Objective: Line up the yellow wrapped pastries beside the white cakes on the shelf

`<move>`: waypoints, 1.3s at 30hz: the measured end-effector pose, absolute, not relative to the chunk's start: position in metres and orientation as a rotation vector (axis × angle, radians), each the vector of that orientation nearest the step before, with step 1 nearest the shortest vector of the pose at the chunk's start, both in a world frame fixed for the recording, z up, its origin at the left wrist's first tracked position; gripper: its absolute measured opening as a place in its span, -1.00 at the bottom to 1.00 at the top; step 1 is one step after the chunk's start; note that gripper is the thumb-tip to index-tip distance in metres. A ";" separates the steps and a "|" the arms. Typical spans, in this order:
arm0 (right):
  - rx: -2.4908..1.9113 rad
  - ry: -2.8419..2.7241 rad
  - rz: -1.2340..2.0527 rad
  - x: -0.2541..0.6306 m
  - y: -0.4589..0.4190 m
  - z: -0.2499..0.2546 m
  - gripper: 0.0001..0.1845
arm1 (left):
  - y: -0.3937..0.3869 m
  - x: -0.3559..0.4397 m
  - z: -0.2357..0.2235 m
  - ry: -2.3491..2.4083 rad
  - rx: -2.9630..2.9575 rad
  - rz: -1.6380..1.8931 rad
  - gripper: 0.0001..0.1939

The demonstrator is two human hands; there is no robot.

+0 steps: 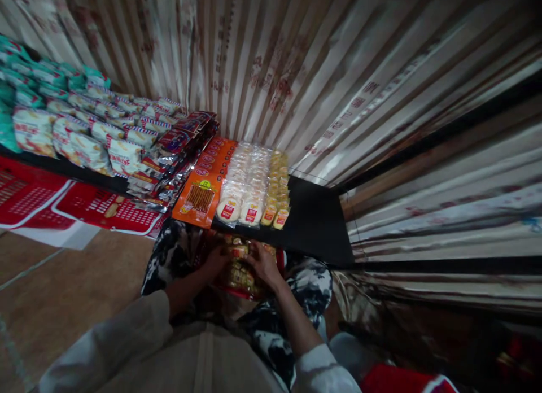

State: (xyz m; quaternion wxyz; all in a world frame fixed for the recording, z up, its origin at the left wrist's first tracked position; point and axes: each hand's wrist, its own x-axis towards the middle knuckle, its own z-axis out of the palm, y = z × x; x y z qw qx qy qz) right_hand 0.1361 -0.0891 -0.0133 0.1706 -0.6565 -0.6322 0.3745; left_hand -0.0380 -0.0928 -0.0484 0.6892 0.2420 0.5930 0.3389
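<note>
Low in the view, a red bag (249,295) of small yellow wrapped snacks (241,275) rests on my lap, under the shelf's front edge. My left hand (217,260) and my right hand (263,262) are over the bag's top, one on each side of a small yellow snack packet (239,251). The fingers of both curl in and appear to pinch the packet; dim light blurs the fingertips. Just beyond, similar yellow packets (277,204) stand in rows beside white round wrapped crackers (241,198).
On the black shelf (322,218), an orange snack pack (201,195), dark foil packs (180,139), white snack bags (97,130) and green bags (51,77) line up leftward. Red printed cartons (105,212) sit below. A pale pleated sheet (271,65) hangs behind. Red material (402,379) lies lower right.
</note>
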 end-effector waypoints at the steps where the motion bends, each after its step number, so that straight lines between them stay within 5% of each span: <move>1: -1.876 -1.737 1.084 0.136 -0.092 -0.016 -0.58 | -0.094 -0.037 -0.047 1.309 0.515 0.748 -0.64; 13: -1.676 -1.265 1.166 0.127 -0.103 -0.010 -0.62 | -0.105 -0.036 -0.022 1.132 0.594 0.680 -0.43; 29: -1.222 -1.019 1.309 0.145 -0.087 0.058 -0.59 | -0.079 0.010 0.039 0.930 0.883 0.773 -0.58; 39: -1.292 -1.010 1.021 0.223 -0.030 0.076 -0.53 | -0.035 0.065 0.087 1.285 1.303 0.754 -0.69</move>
